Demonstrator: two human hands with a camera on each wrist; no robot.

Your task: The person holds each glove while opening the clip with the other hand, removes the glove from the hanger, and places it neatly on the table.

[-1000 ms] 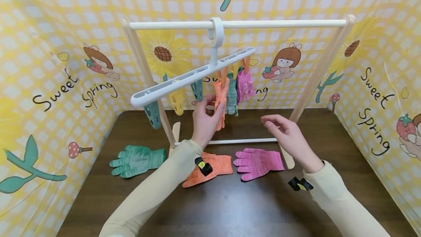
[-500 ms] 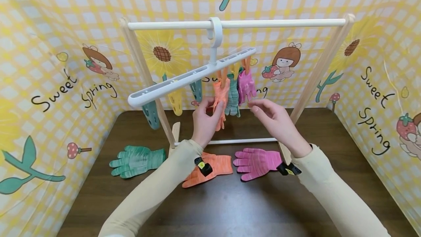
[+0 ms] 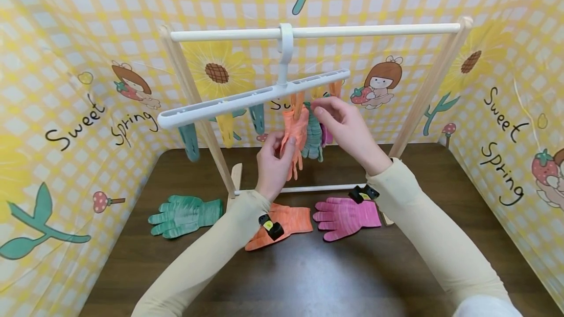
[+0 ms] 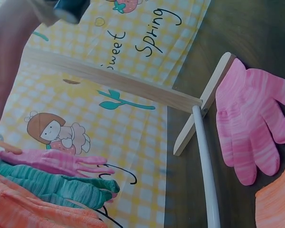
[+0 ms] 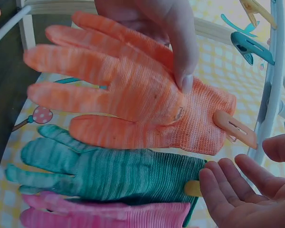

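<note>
An orange knit glove (image 5: 118,90) hangs fingers down from the white hanger (image 3: 211,110), its cuff in an orange clothespin (image 5: 235,128). My left hand (image 3: 274,165) pinches this glove, thumb on its near face and fingers behind. My right hand (image 3: 348,128) is raised beside the clothespins, fingers loosely bent with nothing between them. In the right wrist view, its fingertips (image 5: 211,178) are right at the yellow clothespin (image 5: 193,188) on a hanging green glove (image 5: 114,175). Behind that hangs a pink glove (image 5: 109,213), partly hidden by my right hand in the head view.
The hanger hooks over the white rail (image 3: 374,30) of a wooden stand (image 3: 185,77). Bare clothespins, including a yellow one (image 3: 225,130), hang at its left. On the dark table (image 3: 326,278) lie a green glove (image 3: 182,215), an orange glove (image 3: 291,221) and a pink glove (image 3: 345,219).
My right hand has moved left and up from beside the stand to the clothespins. The hanger has swung a little, its near end shifting left. My left hand keeps its hold on the orange glove.
</note>
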